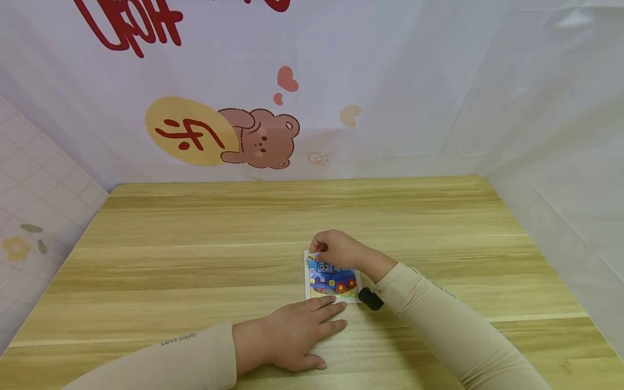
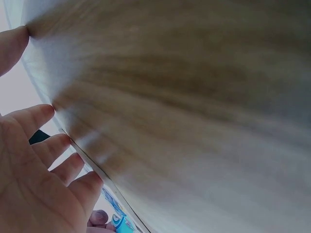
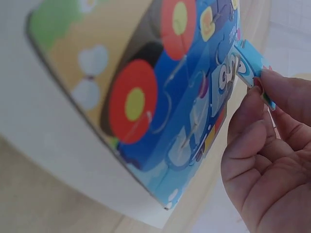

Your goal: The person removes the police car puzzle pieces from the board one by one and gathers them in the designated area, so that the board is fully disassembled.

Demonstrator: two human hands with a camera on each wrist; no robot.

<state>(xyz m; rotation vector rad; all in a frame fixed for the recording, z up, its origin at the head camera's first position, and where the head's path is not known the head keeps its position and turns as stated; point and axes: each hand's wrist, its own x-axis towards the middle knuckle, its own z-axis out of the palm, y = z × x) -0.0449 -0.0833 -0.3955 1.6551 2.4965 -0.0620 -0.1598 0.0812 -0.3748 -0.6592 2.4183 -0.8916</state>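
Note:
A small jigsaw puzzle [image 1: 336,281] with a blue cartoon car, red and yellow wheels and a white border lies on the table. At its far left corner my right hand [image 1: 343,250] pinches a light-blue puzzle piece [image 3: 252,60] between thumb and fingers. In the right wrist view that piece is tilted up at the picture's edge. My left hand [image 1: 299,330] lies flat with fingers spread, its fingertips on the near edge of the puzzle and the wood beside it. The left wrist view shows these fingers [image 2: 60,143] straight, along the puzzle's border.
The wooden table [image 1: 195,233] reaches back to a white cloth backdrop [image 1: 390,81] printed with a bear and hearts. Cloth also hangs along the left and right sides. A black wrist camera [image 1: 371,298] sits under the right wrist, beside the puzzle.

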